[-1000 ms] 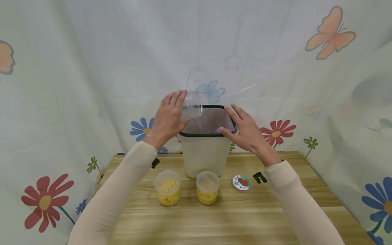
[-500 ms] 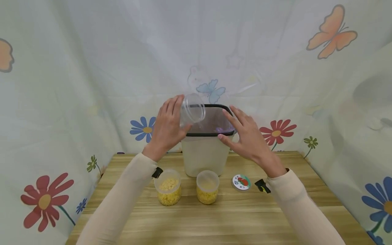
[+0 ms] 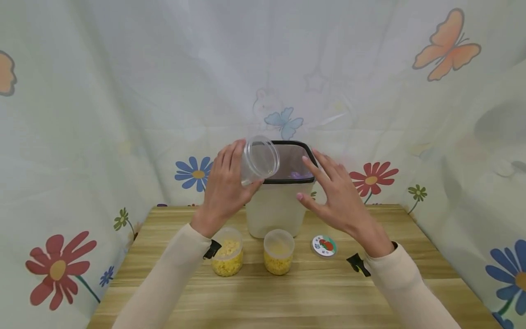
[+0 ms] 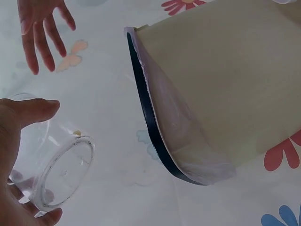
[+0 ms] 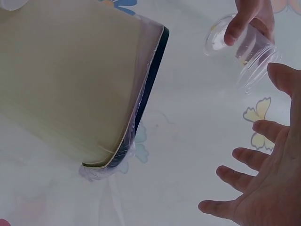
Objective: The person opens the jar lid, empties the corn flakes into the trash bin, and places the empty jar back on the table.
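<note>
Transparent plastic forms the round tub (image 3: pixel 261 157) that the left hand (image 3: pixel 225 183) grips, tilted, in the head view, by the left of a cream bin (image 3: pixel 277 210) with black rim; the right hand (image 3: pixel 340 198) spreads its fingers at right. Nearer, two translucent cups of yellow bits (image 3: pixel 278 262) stand on the wooden desk (image 3: pixel 320 297). Left wrist view: fingers curl round the tub, apart from the bin. Right wrist view: right-hand fingers spread.
</note>
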`<state>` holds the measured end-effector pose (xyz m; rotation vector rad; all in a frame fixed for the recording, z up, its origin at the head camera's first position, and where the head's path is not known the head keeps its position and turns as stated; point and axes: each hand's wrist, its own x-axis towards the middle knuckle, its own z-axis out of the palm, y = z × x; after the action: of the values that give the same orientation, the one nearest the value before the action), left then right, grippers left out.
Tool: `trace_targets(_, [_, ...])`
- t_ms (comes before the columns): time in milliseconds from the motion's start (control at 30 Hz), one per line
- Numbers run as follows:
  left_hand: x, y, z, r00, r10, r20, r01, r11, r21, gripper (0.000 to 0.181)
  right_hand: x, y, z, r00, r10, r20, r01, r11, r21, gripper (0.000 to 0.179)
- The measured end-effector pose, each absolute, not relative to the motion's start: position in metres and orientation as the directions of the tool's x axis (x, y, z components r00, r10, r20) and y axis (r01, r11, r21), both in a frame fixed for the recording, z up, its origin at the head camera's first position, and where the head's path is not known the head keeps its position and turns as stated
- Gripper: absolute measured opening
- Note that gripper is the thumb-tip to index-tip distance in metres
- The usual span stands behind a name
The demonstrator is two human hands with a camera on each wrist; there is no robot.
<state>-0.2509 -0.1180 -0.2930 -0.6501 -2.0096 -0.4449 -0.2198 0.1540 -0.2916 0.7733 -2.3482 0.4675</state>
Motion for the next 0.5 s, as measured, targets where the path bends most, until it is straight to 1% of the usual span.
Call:
trace_targets(400, [-0.226,-0.114,-0.306,-0.383,0.23,0.894,0.656,0.749,0.088,0.099,-0.207,0.155,-0.305,-0.64,-0.396,0.658,-0.632,0.759,-0.157,0.081])
trace_targets(500, [-0.219,-0.113,-0.31,-0.377,0.232,0.897,0.67,0.737,0.091,0.098,-0.202,0.156,-0.308,-0.628,-0.396,0.669,-0.638,0.755,-0.152,0.081])
